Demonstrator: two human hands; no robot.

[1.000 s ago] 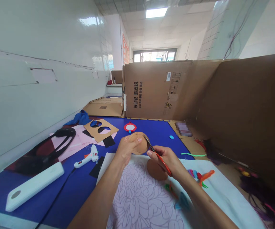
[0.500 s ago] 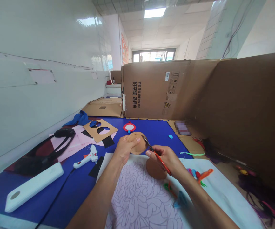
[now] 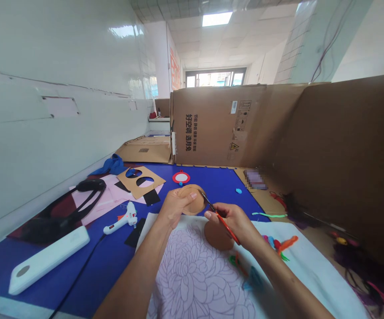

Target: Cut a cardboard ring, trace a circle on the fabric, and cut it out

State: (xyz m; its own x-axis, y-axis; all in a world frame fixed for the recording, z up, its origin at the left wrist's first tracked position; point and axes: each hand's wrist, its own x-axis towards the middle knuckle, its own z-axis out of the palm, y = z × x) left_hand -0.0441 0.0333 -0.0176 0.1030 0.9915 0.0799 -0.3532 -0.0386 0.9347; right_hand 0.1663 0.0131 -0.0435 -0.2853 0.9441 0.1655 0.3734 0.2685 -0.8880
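Observation:
My left hand point(image 3: 174, 204) pinches the left side of a round tan cardboard disc point(image 3: 197, 204), thumb on top. A circle line runs just inside the disc's rim. My right hand point(image 3: 233, 219) is closed around orange-handled scissors point(image 3: 223, 221), whose dark blades meet the disc's upper right edge. Under my right hand a second, browner cardboard disc point(image 3: 217, 237) lies on a white cloth printed with flower outlines point(image 3: 192, 274). Beyond the held disc sits a small red-rimmed white round piece point(image 3: 181, 177).
Left on the blue table point(image 3: 112, 261) lie a white glue gun point(image 3: 122, 220), a long white device point(image 3: 48, 261), black straps point(image 3: 75, 199) and a cardboard sheet with two round holes point(image 3: 135, 188). Colourful yarn bits point(image 3: 280, 245) lie right. Tall cardboard panels point(image 3: 218, 128) stand behind and right.
Almost nothing differs. The whole view has shifted very slightly, while both hands, the disc and the scissors keep nearly the same pose.

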